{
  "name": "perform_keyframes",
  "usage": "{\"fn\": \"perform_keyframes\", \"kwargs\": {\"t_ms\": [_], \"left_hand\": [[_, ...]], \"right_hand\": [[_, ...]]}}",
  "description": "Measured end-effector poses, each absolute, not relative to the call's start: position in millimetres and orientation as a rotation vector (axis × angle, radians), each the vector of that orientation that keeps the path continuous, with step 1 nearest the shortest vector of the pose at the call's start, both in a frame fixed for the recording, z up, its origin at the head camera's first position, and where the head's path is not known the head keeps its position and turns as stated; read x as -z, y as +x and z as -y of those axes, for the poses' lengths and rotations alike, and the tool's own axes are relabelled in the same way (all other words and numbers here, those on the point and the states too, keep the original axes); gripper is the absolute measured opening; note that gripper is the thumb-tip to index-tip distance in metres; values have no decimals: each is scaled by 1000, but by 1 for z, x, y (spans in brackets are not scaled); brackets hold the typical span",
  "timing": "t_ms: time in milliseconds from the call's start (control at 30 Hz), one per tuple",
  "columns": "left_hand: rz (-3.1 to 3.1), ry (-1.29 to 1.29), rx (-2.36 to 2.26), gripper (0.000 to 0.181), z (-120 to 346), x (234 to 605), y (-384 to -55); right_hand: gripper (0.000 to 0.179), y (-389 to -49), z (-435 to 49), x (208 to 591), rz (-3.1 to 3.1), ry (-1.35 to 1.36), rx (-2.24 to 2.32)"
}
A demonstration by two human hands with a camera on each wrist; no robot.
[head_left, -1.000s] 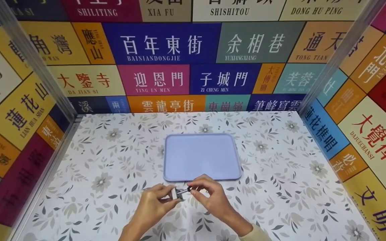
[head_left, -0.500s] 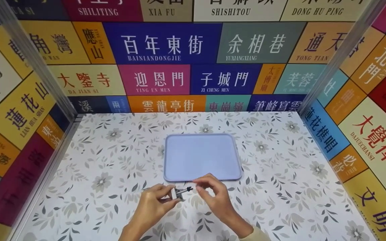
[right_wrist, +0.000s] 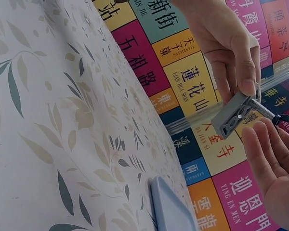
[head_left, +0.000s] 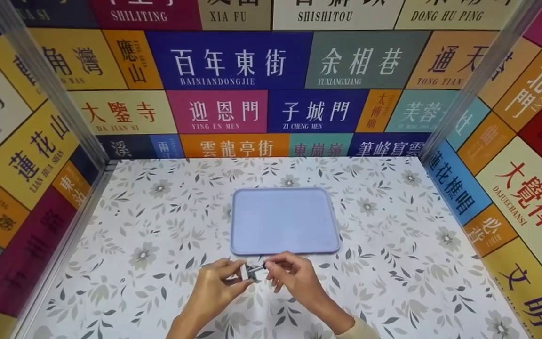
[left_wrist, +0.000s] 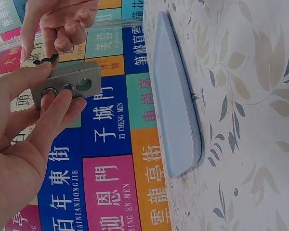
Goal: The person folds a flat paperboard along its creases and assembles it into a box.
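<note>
Near the front middle of the table in the head view, my left hand [head_left: 217, 285] grips a small grey metal block [left_wrist: 93, 73] between thumb and fingers. Round holes show in its face in the left wrist view, and the right wrist view shows a hollowed side. A threaded thumbscrew [right_wrist: 261, 109] sticks out of the block, ending in a black winged head [right_wrist: 282, 118]. My right hand [head_left: 299, 281] pinches that black head with thumb and forefinger, its other fingers loosely bent. Fingers partly cover the head.
A shallow pale blue tray [head_left: 282, 221] lies just beyond the hands on the table [head_left: 148, 292], which has a leaf-patterned cover. Walls [head_left: 224, 61] of coloured sign panels enclose the back and both sides.
My right hand let go of the black screw head, drew back a little to the right, then came back and pinched it again. The left hand kept still with the block.
</note>
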State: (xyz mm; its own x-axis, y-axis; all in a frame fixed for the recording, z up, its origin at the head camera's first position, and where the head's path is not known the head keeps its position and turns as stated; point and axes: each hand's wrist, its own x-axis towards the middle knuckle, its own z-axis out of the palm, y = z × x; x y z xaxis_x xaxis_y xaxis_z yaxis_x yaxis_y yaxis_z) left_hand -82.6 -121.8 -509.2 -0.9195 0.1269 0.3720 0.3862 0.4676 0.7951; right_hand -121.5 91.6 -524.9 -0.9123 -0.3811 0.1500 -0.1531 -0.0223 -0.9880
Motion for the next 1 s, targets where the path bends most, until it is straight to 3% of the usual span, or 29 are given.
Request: {"fn": "perform_keyframes", "kwargs": {"t_ms": [300,1000], "left_hand": [[2467,-446,1479,34,121,508,-82],[2421,-479,1542,32,120,508,-81]], "right_hand": [[20,-120,-91,522,-2077,-564,2051],[18,-123,-89,525,-2224,-881,2104]]}}
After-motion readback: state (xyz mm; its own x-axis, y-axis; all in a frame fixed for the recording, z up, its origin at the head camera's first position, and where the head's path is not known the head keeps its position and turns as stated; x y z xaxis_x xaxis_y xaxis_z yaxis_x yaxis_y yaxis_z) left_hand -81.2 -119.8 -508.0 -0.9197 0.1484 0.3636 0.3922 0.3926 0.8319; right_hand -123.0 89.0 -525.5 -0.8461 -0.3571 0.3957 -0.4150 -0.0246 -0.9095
